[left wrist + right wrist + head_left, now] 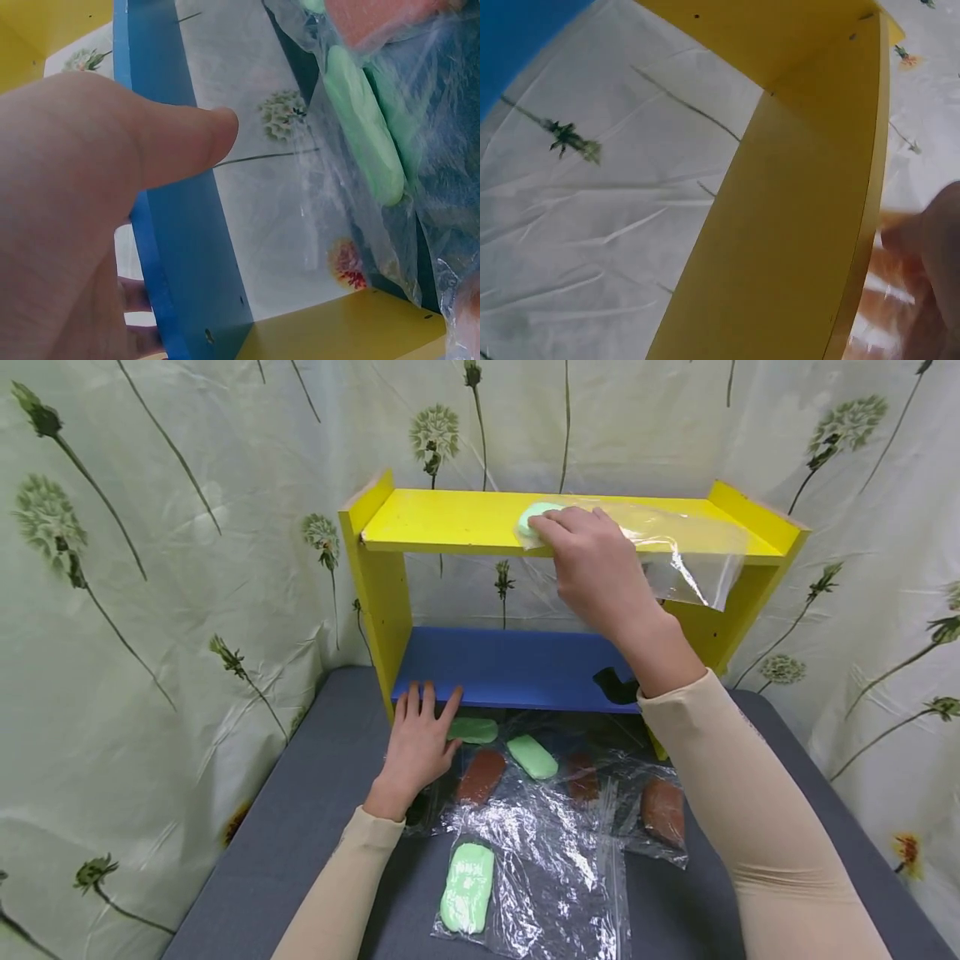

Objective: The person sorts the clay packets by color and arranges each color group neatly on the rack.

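My right hand (600, 564) holds a clear plastic bag (705, 556) at the front of the yellow top shelf (450, 518). Its fingers are on a light green oblong bar (536, 517) inside, while the bag's loose end hangs over the shelf edge to the right. Below, the left hand (420, 739) rests at the front edge of the blue lower shelf (502, 664), fingers spread and fairly straight. In the left wrist view its thumb (187, 142) reaches across one face of the blue board, with fingertips showing beyond the board's other side.
Bagged bars lie on the dark grey table (300, 827) before and under the shelf unit: a green bar (467, 889) in front, another green bar (532, 757), a brown bar (482, 777) and a brown bar (663, 810) at right. Flower-printed cloth (187, 568) hangs behind.
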Action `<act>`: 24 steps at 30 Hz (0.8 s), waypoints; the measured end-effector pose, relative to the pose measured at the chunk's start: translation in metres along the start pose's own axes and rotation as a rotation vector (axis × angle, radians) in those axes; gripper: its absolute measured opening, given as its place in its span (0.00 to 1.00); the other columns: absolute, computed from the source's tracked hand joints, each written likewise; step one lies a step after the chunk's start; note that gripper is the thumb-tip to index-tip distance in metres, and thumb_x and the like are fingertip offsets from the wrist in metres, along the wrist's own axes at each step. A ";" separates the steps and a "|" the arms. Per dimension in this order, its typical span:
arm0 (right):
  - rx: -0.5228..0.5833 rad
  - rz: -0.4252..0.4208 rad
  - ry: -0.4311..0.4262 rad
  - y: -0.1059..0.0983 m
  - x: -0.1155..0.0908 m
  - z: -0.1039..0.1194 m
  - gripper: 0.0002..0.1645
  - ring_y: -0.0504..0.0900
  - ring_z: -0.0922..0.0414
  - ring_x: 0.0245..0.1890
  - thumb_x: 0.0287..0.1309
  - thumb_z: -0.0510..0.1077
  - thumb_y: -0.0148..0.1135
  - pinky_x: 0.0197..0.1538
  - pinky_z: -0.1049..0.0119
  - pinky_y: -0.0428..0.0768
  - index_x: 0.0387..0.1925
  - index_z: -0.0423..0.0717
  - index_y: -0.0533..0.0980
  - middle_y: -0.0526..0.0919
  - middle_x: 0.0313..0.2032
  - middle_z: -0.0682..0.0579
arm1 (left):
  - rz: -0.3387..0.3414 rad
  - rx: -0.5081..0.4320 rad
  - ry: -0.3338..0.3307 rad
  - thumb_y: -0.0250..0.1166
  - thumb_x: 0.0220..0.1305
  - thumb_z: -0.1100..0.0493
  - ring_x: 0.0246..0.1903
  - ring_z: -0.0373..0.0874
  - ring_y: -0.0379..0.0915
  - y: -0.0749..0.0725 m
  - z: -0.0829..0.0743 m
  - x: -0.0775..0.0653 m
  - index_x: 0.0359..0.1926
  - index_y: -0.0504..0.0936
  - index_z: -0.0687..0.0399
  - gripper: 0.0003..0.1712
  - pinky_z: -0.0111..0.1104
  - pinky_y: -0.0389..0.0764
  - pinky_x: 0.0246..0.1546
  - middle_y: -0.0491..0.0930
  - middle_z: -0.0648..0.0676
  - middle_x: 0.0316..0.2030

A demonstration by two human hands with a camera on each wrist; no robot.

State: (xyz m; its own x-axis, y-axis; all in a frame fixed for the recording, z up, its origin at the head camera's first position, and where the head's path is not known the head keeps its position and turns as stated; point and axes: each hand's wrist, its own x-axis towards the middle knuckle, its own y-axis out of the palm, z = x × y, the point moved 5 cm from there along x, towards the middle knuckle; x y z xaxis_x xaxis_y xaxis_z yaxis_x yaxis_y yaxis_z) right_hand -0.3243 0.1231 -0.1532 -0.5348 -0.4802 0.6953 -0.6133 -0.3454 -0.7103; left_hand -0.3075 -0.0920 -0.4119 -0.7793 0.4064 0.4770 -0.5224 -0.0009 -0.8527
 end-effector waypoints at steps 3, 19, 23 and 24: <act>-0.008 0.111 -0.041 0.007 0.011 0.008 0.26 0.71 0.45 0.67 0.72 0.36 0.52 0.72 0.42 0.58 0.68 0.48 0.73 0.77 0.65 0.46 | 0.006 0.007 0.000 0.71 0.60 0.39 0.68 0.71 0.57 0.002 0.001 0.000 0.78 0.59 0.46 0.51 0.57 0.61 0.67 0.62 0.72 0.67; -0.074 0.018 0.078 0.028 0.008 0.042 0.28 0.71 0.45 0.65 0.70 0.49 0.54 0.71 0.36 0.51 0.69 0.50 0.70 0.76 0.62 0.46 | -0.024 -0.016 0.001 0.73 0.58 0.39 0.67 0.72 0.57 0.002 -0.003 -0.001 0.78 0.60 0.46 0.52 0.58 0.61 0.67 0.62 0.73 0.67; -0.052 0.127 0.035 0.035 0.020 0.047 0.31 0.67 0.47 0.68 0.72 0.50 0.54 0.72 0.36 0.47 0.73 0.52 0.66 0.71 0.68 0.48 | 0.004 -0.014 -0.005 0.72 0.59 0.40 0.68 0.72 0.55 0.002 -0.003 0.000 0.78 0.59 0.46 0.52 0.58 0.60 0.67 0.61 0.73 0.68; -0.052 0.147 0.022 0.036 0.023 0.049 0.31 0.67 0.48 0.69 0.72 0.50 0.53 0.72 0.36 0.47 0.73 0.53 0.65 0.71 0.68 0.48 | 0.007 -0.014 -0.005 0.72 0.59 0.40 0.68 0.72 0.55 0.002 -0.003 0.000 0.78 0.59 0.46 0.52 0.59 0.60 0.67 0.61 0.73 0.68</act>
State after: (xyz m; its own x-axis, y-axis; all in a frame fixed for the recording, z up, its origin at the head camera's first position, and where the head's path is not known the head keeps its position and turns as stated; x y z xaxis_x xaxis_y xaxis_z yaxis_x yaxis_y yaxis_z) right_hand -0.3307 0.0604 -0.1685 -0.6331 -0.5047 0.5869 -0.5567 -0.2299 -0.7983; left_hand -0.3075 -0.0890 -0.4141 -0.7849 0.4014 0.4720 -0.5118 0.0093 -0.8591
